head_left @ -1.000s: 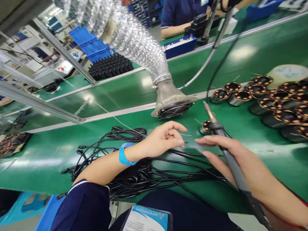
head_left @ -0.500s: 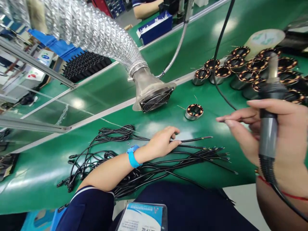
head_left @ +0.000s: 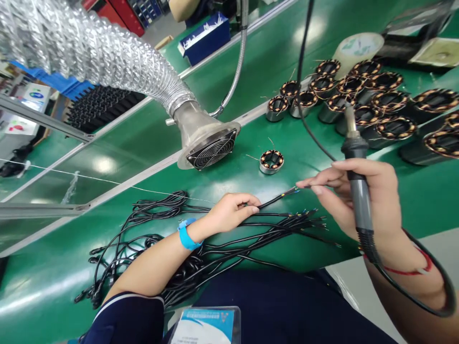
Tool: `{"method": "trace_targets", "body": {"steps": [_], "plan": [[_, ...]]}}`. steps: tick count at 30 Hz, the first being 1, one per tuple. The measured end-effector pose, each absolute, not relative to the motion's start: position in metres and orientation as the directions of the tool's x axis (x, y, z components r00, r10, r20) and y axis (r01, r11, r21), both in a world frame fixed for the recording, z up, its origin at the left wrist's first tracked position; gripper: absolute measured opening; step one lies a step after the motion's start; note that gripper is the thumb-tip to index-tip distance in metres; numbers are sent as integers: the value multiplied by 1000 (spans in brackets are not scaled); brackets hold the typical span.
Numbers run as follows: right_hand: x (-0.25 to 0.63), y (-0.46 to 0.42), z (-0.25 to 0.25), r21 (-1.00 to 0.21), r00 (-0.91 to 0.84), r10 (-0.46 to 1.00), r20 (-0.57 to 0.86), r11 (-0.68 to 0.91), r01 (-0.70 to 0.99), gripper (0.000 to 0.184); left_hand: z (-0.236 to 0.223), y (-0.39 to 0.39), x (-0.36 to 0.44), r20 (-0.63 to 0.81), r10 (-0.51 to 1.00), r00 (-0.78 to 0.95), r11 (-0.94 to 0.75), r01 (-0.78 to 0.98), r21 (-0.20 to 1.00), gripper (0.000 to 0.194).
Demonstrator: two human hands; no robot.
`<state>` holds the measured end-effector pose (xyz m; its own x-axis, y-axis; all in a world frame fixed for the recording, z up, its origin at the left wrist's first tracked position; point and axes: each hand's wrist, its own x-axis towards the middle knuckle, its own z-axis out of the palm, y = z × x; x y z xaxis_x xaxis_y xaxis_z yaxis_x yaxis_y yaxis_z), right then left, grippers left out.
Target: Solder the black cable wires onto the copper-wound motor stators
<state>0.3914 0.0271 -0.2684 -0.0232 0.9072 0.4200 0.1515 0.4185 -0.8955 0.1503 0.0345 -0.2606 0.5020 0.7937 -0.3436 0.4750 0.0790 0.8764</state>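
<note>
My left hand (head_left: 231, 210), with a blue wristband, pinches one black cable (head_left: 276, 198) lifted off a bundle of black cables (head_left: 201, 248) on the green bench. My right hand (head_left: 362, 200) grips a soldering iron (head_left: 355, 167) with its tip pointing up and away, while its outstretched fingers touch the cable's stripped coloured end (head_left: 296, 189). A single copper-wound stator (head_left: 271, 161) stands on the belt just beyond the cable end.
A fume extractor hood (head_left: 210, 143) on a silver flexible duct (head_left: 96, 52) sits behind my left hand. Several stators (head_left: 362, 102) crowd the right rear. A thin wire (head_left: 107, 181) stretches across the left. A blue box (head_left: 206, 36) and another person's arm lie beyond.
My left hand lifted the one cable's end off the bundle. My right hand moved in with the iron and its fingers reached the stripped end. The view shifted right and down.
</note>
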Motion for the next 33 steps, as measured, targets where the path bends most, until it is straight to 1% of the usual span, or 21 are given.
{"method": "trace_targets", "body": {"steps": [5, 10, 13, 16, 20, 23, 27, 30, 33], "plan": [[390, 30, -258, -893, -73, 899, 432, 438, 103, 35, -257, 33, 149, -324, 798, 508, 35, 497, 867, 22], [389, 28, -259, -888, -134, 893, 430, 445, 113, 36, -256, 33, 148, -286, 793, 538, -17, 488, 872, 22], [390, 28, -261, -885, -169, 885, 434, 454, 102, 40, -257, 33, 148, -273, 788, 552, -43, 491, 870, 23], [395, 31, -261, -876, -206, 873, 441, 469, 111, 37, -258, 33, 147, -246, 794, 556, -61, 476, 878, 23], [402, 34, -261, -901, -209, 904, 374, 407, 148, 34, -259, 34, 144, -213, 826, 522, -34, 423, 906, 28], [397, 32, -263, -914, -196, 918, 345, 376, 151, 36, -258, 35, 143, -242, 825, 510, 11, 414, 910, 30], [382, 27, -271, -879, -191, 883, 429, 457, 136, 36, -256, 35, 143, -306, 813, 495, 80, 426, 901, 31], [373, 25, -276, -820, -159, 850, 502, 526, 225, 36, -255, 35, 143, -338, 796, 501, 108, 432, 895, 35], [372, 25, -276, -760, -164, 816, 554, 576, 301, 37, -253, 35, 143, -358, 779, 514, 121, 438, 891, 39]]}}
